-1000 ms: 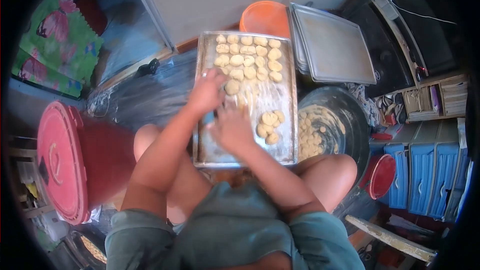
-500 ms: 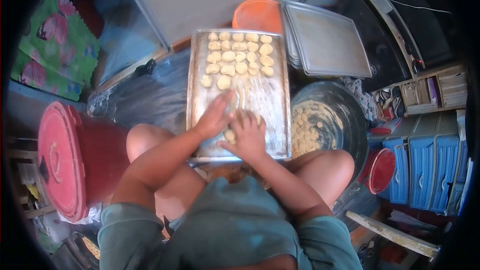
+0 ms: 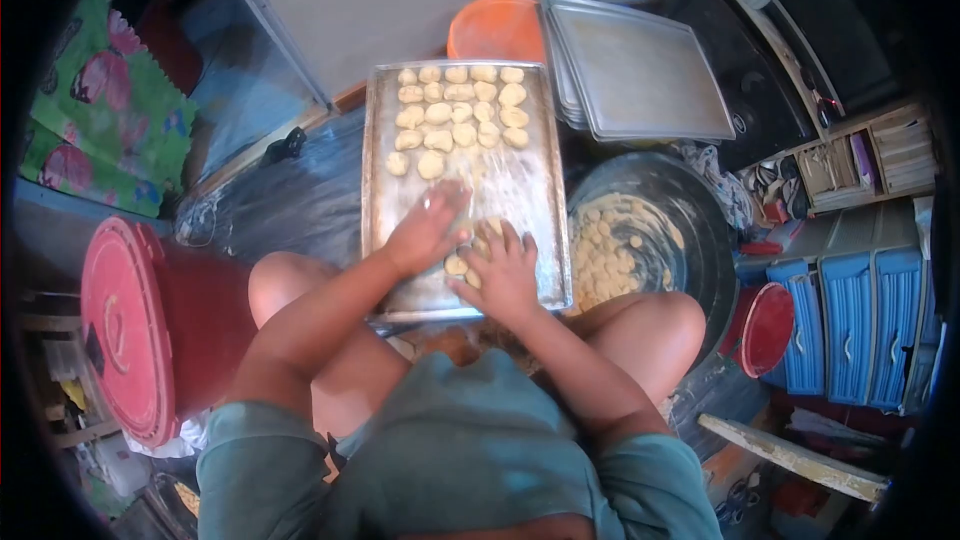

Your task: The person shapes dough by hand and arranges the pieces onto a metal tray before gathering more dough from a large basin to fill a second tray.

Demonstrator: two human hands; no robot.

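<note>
A metal tray (image 3: 380,230) lies before me, with rows of round dough pieces (image 3: 437,113) over its far half. My left hand (image 3: 430,225) is palm down and flat over the tray's middle, just nearer than the last row; what lies beneath it, if anything, is hidden. To its right, my right hand (image 3: 503,272) is cupped over a small cluster of dough pieces (image 3: 456,265), its fingers curved round them. Some of that dough shows past the fingertips and beside the thumb. Flour smears whiten the tray.
Right of the tray stands a dark basin (image 3: 700,240) with many dough pieces (image 3: 605,255) inside. Stacked empty trays (image 3: 645,70) and an orange tub (image 3: 497,28) are beyond. A lidded red bucket (image 3: 205,325) stands left, a small red container (image 3: 766,330) right.
My left hand has shifted slightly left and back from the spot it pressed on. My right hand stays over the cluster. The whole view has shifted a little.
</note>
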